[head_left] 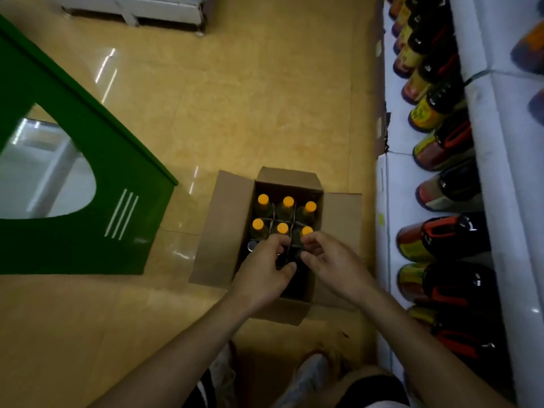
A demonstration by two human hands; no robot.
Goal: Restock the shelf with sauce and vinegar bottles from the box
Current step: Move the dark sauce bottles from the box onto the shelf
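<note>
An open cardboard box (pixel 223 228) sits on the tan floor beside the shelf. Inside stand several bottles with orange caps (pixel 288 202) in two rows, and darker-capped bottles (pixel 252 245) in the nearer row. My left hand (pixel 265 272) reaches into the box with its fingers curled around a dark bottle top in the near row. Next to it, my right hand (pixel 326 260) has its fingers bent over the adjacent dark bottle top. How firm either grip is cannot be told. The white shelf (pixel 391 201) on the right holds a row of dark sauce bottles (pixel 447 240).
A green display stand (pixel 88 172) with a window cut-out fills the left. Another white shelf base (pixel 132 10) stands at the far end of the aisle. My shoes (pixel 309 375) are just behind the box. Open tiled floor lies beyond the box.
</note>
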